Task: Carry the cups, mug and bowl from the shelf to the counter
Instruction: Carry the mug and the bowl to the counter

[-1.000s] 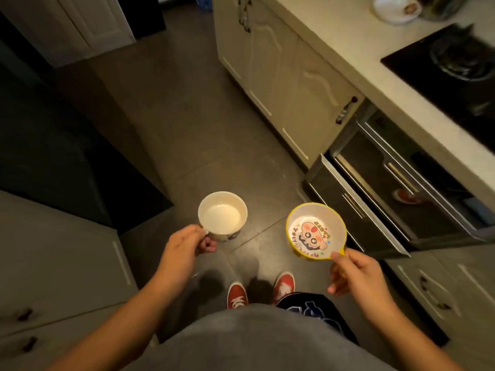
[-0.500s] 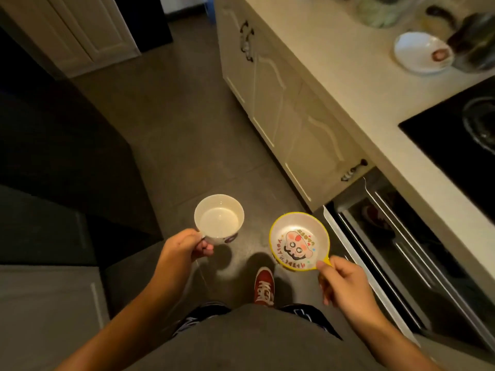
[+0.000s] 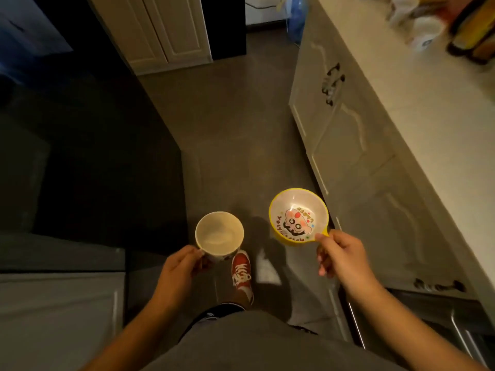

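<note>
My left hand (image 3: 179, 269) grips a white mug (image 3: 219, 234) by its handle; the mug is upright and looks empty. My right hand (image 3: 341, 255) pinches the small side handle of a yellow bowl (image 3: 298, 216) with a cartoon face printed inside. Both are held over the floor at waist height, the bowl to the right of the mug and close to the cabinet fronts. The pale counter (image 3: 434, 108) runs along the right side.
Cream cabinet doors (image 3: 345, 135) with dark handles stand below the counter. Blurred items (image 3: 428, 25) sit at the counter's far end. A dark unit (image 3: 88, 156) and a grey cabinet (image 3: 59, 317) line the left. My red shoe (image 3: 241, 269) is on the grey floor.
The view has swung forward along the counter; the hob and open oven drawer have slid out of view to the lower right. Both hands still hold the mug and bowl, the bowl now higher.
</note>
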A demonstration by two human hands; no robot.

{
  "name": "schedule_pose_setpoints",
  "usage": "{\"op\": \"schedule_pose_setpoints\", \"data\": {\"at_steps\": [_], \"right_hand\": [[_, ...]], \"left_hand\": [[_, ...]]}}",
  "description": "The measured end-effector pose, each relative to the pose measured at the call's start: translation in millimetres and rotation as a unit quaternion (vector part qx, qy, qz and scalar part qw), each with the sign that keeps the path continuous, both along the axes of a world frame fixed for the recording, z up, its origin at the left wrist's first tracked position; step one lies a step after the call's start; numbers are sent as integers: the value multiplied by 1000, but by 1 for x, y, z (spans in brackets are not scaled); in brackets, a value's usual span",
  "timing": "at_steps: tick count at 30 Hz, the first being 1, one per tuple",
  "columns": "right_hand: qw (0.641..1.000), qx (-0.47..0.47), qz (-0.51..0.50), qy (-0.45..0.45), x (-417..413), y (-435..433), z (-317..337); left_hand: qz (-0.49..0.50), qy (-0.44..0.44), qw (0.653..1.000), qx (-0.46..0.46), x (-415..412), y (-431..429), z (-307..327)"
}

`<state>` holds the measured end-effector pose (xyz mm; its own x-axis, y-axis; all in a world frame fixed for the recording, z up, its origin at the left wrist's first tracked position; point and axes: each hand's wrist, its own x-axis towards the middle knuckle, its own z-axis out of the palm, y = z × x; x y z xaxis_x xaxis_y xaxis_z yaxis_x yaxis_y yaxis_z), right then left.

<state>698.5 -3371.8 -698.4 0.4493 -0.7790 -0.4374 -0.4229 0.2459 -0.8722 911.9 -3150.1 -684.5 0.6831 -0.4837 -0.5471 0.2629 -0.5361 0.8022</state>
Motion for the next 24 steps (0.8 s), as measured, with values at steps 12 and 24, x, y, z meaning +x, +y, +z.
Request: {"op": "schedule_pose_setpoints", "data": {"at_steps": [12,24], "right_hand": [[992,14,-122,30,47,-91,10],[983,35,-171,61,70,-225,-2]], "left_hand": [[-112,-25,993,-34,140,-180,17],[-151,-3,987,-58,180,-376,8]]}}
